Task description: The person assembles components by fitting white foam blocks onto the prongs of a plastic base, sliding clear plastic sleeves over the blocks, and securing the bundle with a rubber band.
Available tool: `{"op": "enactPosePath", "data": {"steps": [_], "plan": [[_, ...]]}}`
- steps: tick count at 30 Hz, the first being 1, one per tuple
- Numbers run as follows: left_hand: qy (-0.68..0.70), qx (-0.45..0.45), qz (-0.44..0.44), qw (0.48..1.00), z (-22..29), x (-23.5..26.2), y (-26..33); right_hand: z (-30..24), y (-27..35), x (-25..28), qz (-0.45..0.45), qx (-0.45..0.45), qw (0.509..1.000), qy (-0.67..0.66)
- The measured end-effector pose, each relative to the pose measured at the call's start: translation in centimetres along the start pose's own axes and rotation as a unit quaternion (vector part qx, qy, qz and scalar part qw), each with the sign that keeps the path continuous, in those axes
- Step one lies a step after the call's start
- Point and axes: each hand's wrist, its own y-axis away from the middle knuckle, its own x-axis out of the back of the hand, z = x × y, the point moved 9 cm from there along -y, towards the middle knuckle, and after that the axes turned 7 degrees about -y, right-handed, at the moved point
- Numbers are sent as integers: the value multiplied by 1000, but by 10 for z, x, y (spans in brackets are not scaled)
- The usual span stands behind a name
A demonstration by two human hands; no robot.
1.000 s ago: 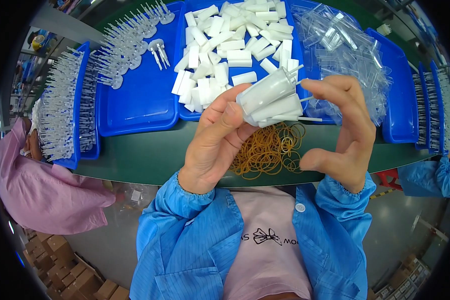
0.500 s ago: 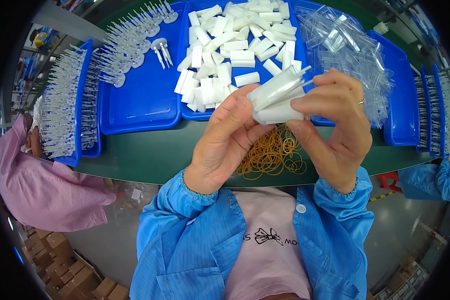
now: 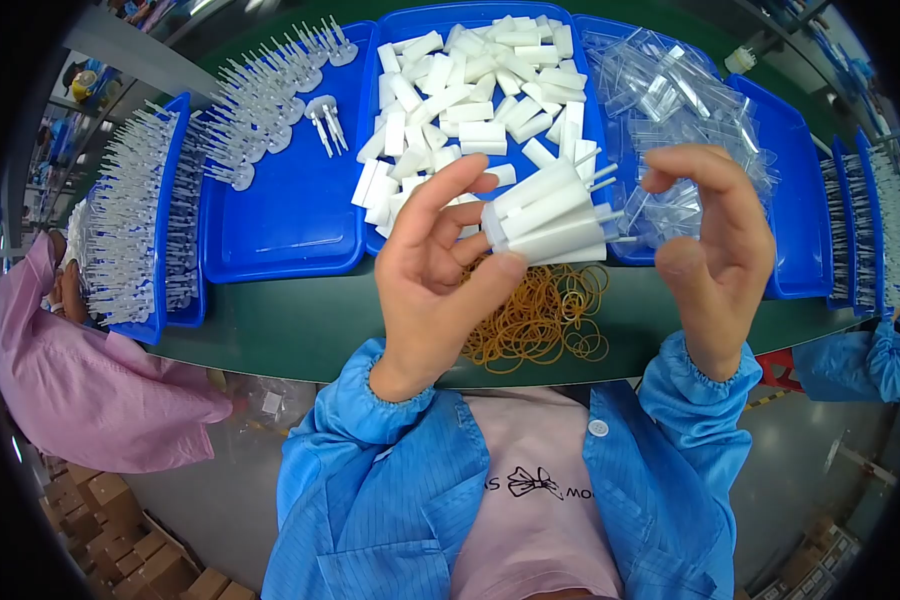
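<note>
In my left hand (image 3: 420, 285) is a pronged plastic holder (image 3: 492, 226) with several white foam blocks (image 3: 553, 236) around its prongs. The thumb presses near the holder's round base, and the thin prong tips stick out to the right. My right hand (image 3: 718, 255) hovers to the right of it, holding nothing, thumb and fingers apart in a curve. Below the held piece, a pile of tan rubber bands (image 3: 535, 325) lies on the green table. Behind my hands, a blue tray (image 3: 382, 45) holds many loose white foam blocks (image 3: 485, 137).
To the left, a blue tray (image 3: 280, 235) carries standing pronged holders (image 3: 260, 110) and one lying piece (image 3: 327, 122). Clear plastic sleeves (image 3: 685, 110) fill the right tray (image 3: 795, 230). Racks of pronged parts (image 3: 135, 215) stand at both sides. A person in a pink sleeve (image 3: 100, 370) is at the left.
My right hand has let go of the foam-covered holder and moved right, its fingers spreading. My left hand has tilted the holder, so its prongs now point right.
</note>
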Motion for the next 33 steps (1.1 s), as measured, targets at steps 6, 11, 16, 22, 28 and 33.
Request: {"op": "enactPosePath", "data": {"steps": [6, 11, 16, 22, 28, 33], "plan": [[-164, -123, 18, 979, 22, 0, 3, 20, -2, -18, -38, -69, 997, 3], [-337, -196, 13, 921, 34, -8, 6, 26, 0, -24, -37, -60, 997, -38], [-280, -146, -3, 949, 27, -9, 3, 15, 4, -21, -16, -45, 999, -9], [-450, -231, 16, 862, 44, -20, 12, -9, 9, -28, -41, 21, 996, 80], [-359, -138, 0, 923, 26, -1, 4, -1, -7, 8, -10, 5, 998, 62], [-135, -2, 29, 990, 2, 23, 4, 60, -26, 70, -46, -18, 942, 333]]}}
